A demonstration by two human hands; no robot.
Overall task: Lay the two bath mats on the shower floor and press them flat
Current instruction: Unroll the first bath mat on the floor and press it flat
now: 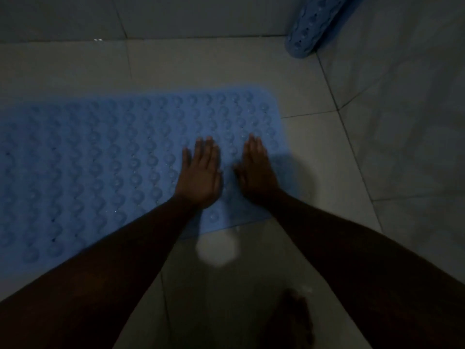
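A blue bath mat (pixel 100 159) covered in round bumps lies spread on the pale tiled shower floor (pixel 314 157), running off the left edge of the view. My left hand (pixel 200 172) rests palm down on its right end, fingers straight. Beside it, my right hand (pixel 256 170) lies flat near the mat's right edge, fingers also straight. A second blue mat (pixel 312 26) stands rolled or curled in the far right corner, leaning against the wall; its top is cut off by the frame.
Grey tiled walls meet the floor at the back and on the right (pixel 402 122). A bright spot of light (pixel 217 248) reflects off the floor just in front of the mat. A bare foot (pixel 292 321) stands at the bottom. The room is dim.
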